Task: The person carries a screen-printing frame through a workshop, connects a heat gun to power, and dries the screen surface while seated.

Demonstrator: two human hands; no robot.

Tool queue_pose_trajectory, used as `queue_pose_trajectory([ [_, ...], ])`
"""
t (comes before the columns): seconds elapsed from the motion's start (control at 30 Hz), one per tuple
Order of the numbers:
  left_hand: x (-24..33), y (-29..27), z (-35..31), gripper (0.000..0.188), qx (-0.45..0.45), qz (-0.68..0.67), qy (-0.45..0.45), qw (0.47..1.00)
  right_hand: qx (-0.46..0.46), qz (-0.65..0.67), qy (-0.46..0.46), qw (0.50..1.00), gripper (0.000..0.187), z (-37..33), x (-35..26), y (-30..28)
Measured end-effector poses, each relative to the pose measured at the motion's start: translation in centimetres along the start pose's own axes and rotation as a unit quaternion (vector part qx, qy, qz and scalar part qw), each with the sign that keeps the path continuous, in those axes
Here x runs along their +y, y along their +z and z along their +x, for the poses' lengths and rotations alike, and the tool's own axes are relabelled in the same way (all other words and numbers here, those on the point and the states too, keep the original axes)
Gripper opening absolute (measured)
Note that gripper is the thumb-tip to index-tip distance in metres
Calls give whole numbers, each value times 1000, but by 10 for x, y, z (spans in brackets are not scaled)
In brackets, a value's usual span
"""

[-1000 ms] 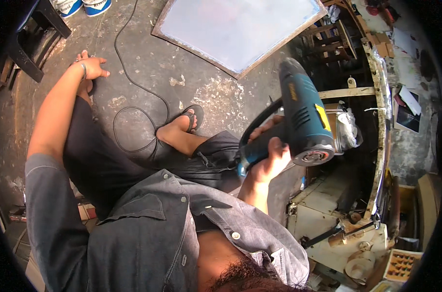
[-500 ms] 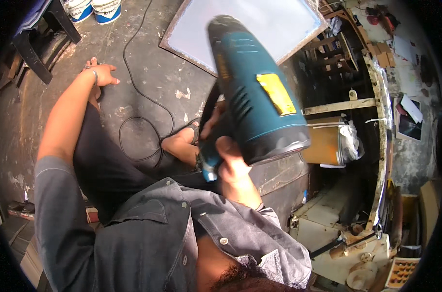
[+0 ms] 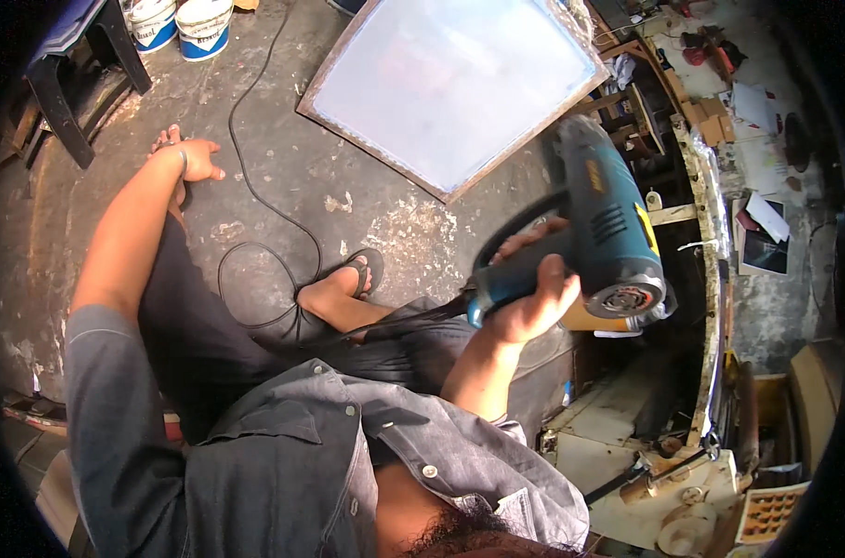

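Head cam: heat gun (image 3: 613,219) gripped by R hand (image 3: 534,302), right of ctr; L hand (image 3: 198,160) held open, upper left.

Exposure: bright overall; grey concrete floor (image 3: 283,158) clearly lit, warm-tinged toward the left. Grey button-front shirt (image 3: 283,465): paler at picture right, shaded at left. Pale lilac-white panel in brown frame (image 3: 450,93): nearly washed out. Teal-and-black heat gun (image 3: 613,219): softly blurred at nozzle. Fisheye distortion: edges bowed, corners black.
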State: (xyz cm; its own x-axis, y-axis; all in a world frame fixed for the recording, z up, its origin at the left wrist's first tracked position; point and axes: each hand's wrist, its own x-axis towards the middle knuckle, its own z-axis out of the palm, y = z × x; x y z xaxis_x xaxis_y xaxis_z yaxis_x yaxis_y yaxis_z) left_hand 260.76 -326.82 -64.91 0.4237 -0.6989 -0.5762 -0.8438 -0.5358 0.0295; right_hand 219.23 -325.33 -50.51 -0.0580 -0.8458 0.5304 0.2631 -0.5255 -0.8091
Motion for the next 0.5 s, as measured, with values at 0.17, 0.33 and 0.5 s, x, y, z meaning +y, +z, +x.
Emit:
queue_pose_trajectory([
  [0.17,1,-2,-4,73,6,13,-10,1000,45,-13,-56,997,39,20,-10,6],
  [0.33,-2,3,3,75,14,2,-15,1000,-14,33,-28,999,46,36,-3,23],
  [0.5,6,-6,-18,75,13,1,13,1000,-99,29,-14,995,48,35,-3,78],
])
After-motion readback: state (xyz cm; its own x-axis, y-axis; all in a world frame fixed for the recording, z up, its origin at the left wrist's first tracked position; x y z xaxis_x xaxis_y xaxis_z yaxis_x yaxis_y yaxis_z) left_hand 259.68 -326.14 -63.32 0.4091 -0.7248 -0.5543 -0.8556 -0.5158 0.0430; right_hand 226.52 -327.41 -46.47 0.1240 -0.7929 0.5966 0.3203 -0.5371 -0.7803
